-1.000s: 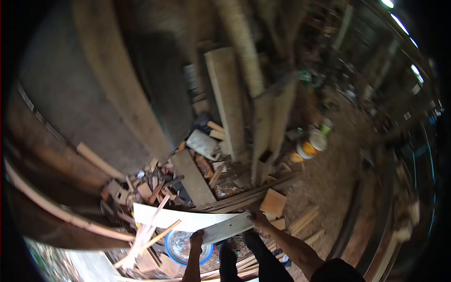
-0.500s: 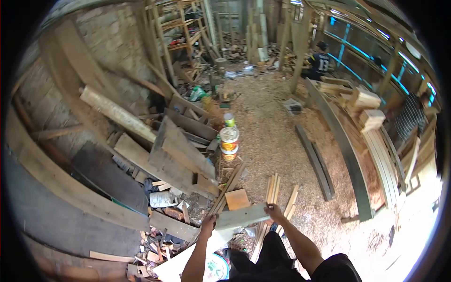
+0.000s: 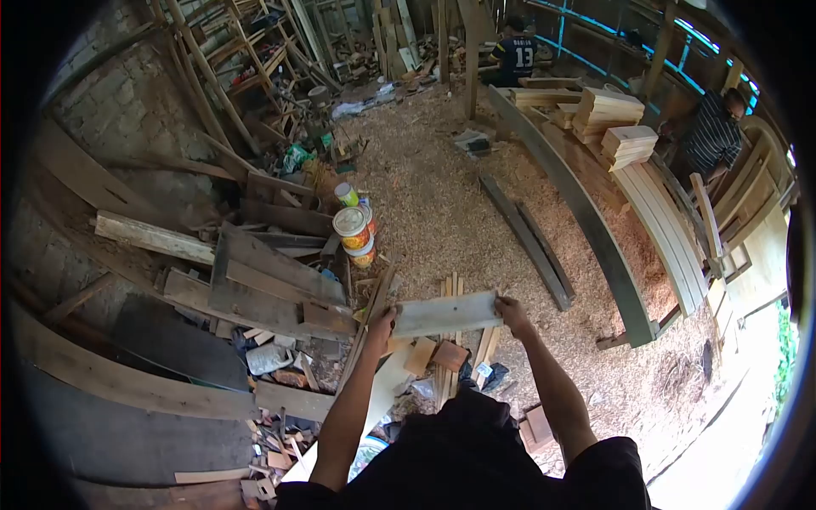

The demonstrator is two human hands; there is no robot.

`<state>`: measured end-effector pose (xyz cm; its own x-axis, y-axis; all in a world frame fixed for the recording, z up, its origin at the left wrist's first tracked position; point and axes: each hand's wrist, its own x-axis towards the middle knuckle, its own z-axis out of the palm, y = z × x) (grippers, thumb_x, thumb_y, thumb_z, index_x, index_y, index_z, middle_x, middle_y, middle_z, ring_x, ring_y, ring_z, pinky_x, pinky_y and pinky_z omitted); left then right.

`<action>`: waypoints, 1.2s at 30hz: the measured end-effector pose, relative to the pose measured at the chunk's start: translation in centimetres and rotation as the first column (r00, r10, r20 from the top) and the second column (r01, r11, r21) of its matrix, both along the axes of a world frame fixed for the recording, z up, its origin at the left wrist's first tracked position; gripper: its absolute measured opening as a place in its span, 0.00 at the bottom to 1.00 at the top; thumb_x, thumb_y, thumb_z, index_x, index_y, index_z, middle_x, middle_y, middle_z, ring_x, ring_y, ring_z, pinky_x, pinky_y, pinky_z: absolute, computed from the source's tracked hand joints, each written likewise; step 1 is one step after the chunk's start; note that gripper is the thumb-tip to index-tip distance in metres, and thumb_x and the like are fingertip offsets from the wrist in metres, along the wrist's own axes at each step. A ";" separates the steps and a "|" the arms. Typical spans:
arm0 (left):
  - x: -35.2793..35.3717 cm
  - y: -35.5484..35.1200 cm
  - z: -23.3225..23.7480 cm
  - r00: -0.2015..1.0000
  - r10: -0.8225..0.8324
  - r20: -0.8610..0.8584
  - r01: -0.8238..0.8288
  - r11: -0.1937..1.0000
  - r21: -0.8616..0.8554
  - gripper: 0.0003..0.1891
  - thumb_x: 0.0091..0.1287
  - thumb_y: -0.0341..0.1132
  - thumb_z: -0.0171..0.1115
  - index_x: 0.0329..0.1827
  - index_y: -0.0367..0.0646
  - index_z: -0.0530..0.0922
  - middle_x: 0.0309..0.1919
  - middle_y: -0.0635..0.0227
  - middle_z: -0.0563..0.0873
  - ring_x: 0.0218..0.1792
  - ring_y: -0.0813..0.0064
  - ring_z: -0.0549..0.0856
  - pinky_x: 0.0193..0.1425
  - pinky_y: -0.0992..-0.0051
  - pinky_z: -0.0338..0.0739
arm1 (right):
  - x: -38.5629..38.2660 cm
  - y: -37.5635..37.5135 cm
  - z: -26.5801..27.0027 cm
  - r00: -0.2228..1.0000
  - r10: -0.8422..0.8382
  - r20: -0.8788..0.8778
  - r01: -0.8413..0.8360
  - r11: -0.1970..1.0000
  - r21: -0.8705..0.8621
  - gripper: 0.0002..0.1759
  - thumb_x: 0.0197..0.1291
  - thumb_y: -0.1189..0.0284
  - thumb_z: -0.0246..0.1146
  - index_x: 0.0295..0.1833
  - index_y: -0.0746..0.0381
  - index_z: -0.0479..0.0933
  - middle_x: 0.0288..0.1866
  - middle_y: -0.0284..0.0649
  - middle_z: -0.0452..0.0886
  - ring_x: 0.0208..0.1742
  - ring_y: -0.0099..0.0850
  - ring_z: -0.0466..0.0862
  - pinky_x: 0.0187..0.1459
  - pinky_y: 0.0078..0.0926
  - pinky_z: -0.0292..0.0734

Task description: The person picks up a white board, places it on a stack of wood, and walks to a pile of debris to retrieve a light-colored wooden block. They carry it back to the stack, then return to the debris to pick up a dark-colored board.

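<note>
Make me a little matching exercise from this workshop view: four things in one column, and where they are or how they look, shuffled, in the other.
Things:
1. Pale board
2. Buckets
3. Light wood blocks
4. Dark beams

Places or looks:
A. Stacked near the person in the striped shirt
B. Lying on the shavings-covered floor
C. Held at its ends by the left hand and right hand
D. White lids, orange on the sides

Right pairs: 1-C, 2-D, 3-A, 4-B
</note>
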<state>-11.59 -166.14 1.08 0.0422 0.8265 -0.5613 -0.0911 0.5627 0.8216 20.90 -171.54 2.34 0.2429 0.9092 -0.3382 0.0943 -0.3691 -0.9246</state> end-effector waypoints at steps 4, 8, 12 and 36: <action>5.3 3.2 0.3 0.999 0.012 0.038 -0.016 0.994 0.106 0.08 0.60 0.39 0.53 0.36 0.48 0.75 0.17 0.82 0.67 0.18 0.86 0.64 0.20 0.82 0.56 | 5.6 4.1 1.2 0.996 0.075 0.048 -0.076 0.997 0.029 0.22 0.54 0.64 0.54 0.49 0.71 0.70 0.39 0.40 0.76 0.39 0.26 0.73 0.42 0.24 0.67; 9.0 6.3 1.4 1.000 0.014 0.013 -0.016 0.987 0.162 0.06 0.60 0.40 0.53 0.30 0.50 0.74 0.16 0.82 0.65 0.17 0.87 0.63 0.20 0.83 0.56 | 8.3 6.7 5.8 0.990 0.079 0.112 -0.082 0.996 0.020 0.22 0.54 0.65 0.54 0.50 0.69 0.70 0.40 0.41 0.76 0.41 0.27 0.73 0.43 0.22 0.66; 10.8 8.1 3.2 0.999 0.049 0.000 -0.048 0.986 0.160 0.06 0.60 0.40 0.53 0.27 0.51 0.72 0.15 0.82 0.63 0.15 0.87 0.61 0.17 0.83 0.53 | 10.6 10.1 3.7 0.997 0.049 0.059 -0.053 0.997 0.060 0.22 0.53 0.66 0.55 0.51 0.68 0.70 0.42 0.44 0.76 0.43 0.27 0.73 0.45 0.22 0.66; 9.8 52.8 -2.9 0.988 -0.144 -0.059 0.152 0.977 0.152 0.16 0.60 0.37 0.50 0.50 0.41 0.70 0.38 0.68 0.77 0.38 0.78 0.75 0.40 0.76 0.68 | 9.6 49.5 0.1 0.995 -0.098 -0.030 0.099 0.994 0.038 0.22 0.52 0.72 0.56 0.55 0.62 0.65 0.27 0.34 0.71 0.27 0.21 0.68 0.26 0.20 0.63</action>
